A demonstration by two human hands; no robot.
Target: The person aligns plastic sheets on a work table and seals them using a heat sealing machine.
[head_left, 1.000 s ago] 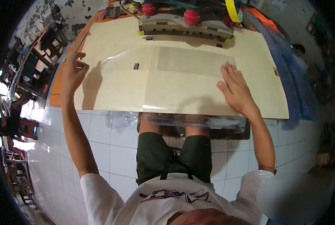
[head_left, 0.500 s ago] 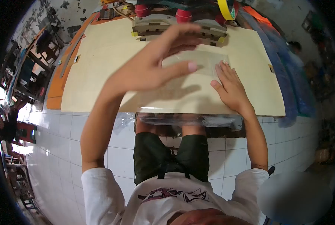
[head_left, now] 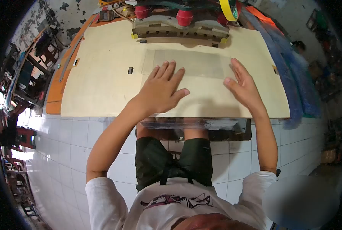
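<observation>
A clear plastic sheet [head_left: 201, 63] lies flat on the cream-coloured board [head_left: 98, 57], with a greyish rectangle showing through its upper part. My left hand [head_left: 162, 86] rests with spread fingers on the sheet's left portion, palm down. Beside the sheet's right edge is my right hand [head_left: 245, 85], turned on its side, thumb apart from the other fingers, holding nothing. A small dark piece [head_left: 130, 70] sits on the board to the left of my left hand.
Behind the board stands a long metal bar device [head_left: 178, 32] with red knobs [head_left: 184, 17]. A yellow tape roll [head_left: 228, 9] hangs at the upper right. Blue plastic [head_left: 289, 76] drapes along the right side. A metal ruler [head_left: 69, 61] lies on the left edge.
My left hand swept from the far left across the sheet and came down on it. The sheet's left part, raised earlier, now lies flat. My right hand has lifted slightly and tilted.
</observation>
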